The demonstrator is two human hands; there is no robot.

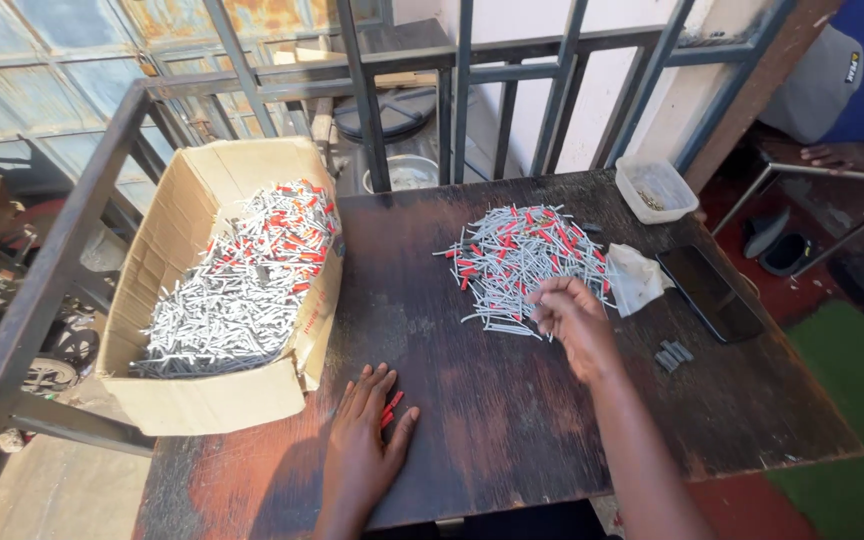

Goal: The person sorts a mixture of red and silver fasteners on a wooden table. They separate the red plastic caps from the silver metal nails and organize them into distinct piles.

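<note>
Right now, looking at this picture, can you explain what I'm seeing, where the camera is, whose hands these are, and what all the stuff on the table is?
The single picture comes from a camera worn on a person's head, looking down at their own two bare hands over a dark, worn wooden table. There is no machine here.

The left hand lies flat on the table, resting on a few small red pieces. The right hand reaches into the near edge of a loose pile of grey and red pins; whether it grips any cannot be told.

Left of the table, a cardboard box holds many more of the same pins. Also on the table are a clear plastic tub, a white cloth, a dark phone and a few small dark grey pieces. Another person sits at top right.
</note>
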